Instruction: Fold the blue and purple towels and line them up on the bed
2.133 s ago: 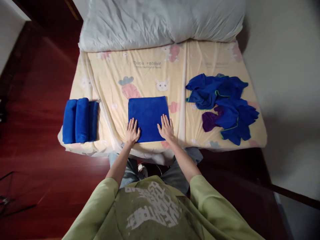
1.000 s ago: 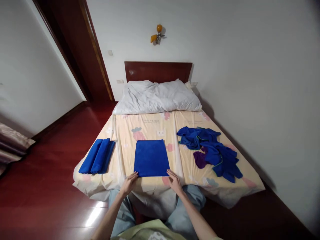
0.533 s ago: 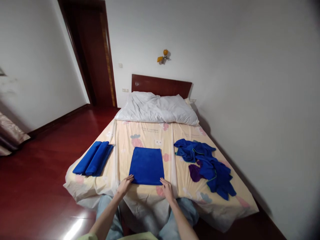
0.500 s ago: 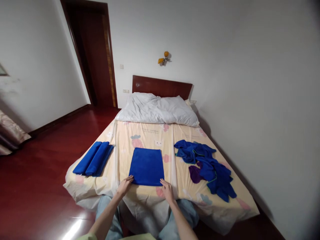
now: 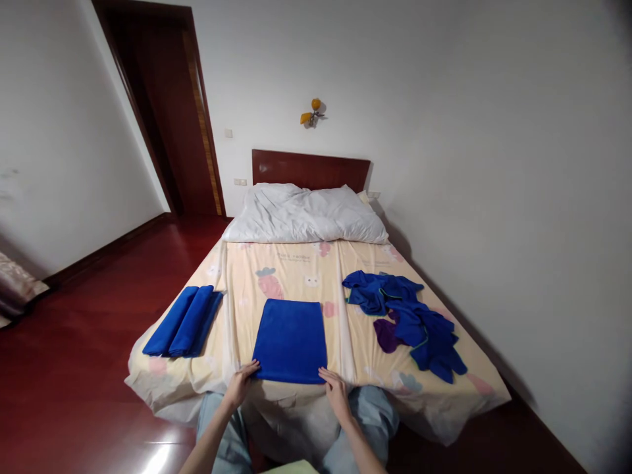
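A blue towel point(image 5: 290, 339), folded into a flat rectangle, lies on the bed in front of me. My left hand point(image 5: 243, 382) pinches its near left corner, the thumb hidden from sight. At the near right corner, my right hand point(image 5: 332, 384) has its fingers over the edge, closed on the cloth. Off to the left, rolled or tightly folded blue towels point(image 5: 185, 322) lie side by side. On the right is a crumpled heap of blue towels point(image 5: 409, 316) with green edging, and a purple cloth point(image 5: 386, 334) pokes out of it.
The bed point(image 5: 281, 266) has a cream printed sheet with raised creases running lengthwise. White bedding point(image 5: 306, 214) is piled against the dark red headboard point(image 5: 309, 170). My knees touch the bed's front edge. A wall stands close on the right; red wooden floor point(image 5: 74, 342) lies left.
The folded blue towel has slid a little towards me, both hands moving with it at its near corners. It now covers a printed strawberry on the sheet. My view has shifted slightly.
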Tool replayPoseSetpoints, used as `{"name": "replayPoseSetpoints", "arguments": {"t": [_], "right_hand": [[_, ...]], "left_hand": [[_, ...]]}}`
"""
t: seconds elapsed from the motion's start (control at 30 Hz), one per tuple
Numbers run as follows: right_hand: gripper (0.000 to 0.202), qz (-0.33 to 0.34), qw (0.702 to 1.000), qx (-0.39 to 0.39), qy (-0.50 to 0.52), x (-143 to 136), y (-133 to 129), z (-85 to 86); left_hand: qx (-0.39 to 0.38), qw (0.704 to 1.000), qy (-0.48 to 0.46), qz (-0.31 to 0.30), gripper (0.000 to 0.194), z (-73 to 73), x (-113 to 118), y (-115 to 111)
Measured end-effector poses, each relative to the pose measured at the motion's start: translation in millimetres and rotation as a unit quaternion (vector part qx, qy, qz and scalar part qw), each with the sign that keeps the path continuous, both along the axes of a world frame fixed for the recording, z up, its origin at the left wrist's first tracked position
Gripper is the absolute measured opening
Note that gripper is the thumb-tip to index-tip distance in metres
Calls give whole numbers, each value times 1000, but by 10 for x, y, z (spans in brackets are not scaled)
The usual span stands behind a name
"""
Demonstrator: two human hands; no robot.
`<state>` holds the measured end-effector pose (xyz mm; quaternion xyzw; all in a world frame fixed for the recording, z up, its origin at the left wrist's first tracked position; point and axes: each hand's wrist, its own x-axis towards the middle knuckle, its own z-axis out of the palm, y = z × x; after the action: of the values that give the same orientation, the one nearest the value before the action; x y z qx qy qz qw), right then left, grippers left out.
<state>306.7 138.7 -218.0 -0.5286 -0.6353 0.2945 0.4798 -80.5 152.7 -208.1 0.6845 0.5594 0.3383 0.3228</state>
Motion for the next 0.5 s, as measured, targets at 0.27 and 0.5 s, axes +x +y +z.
{"name": "replayPoseSetpoints", "arguments": {"t": [0.27, 0.5], "right_hand": [[34, -42, 999, -13, 6, -43, 103, 47], [32, -78, 997, -25, -7, -36, 197, 50]], "left_hand": [[33, 998, -31, 53, 53, 53, 30, 123], [-28, 995, 18, 95, 39, 191, 119, 181]]}}
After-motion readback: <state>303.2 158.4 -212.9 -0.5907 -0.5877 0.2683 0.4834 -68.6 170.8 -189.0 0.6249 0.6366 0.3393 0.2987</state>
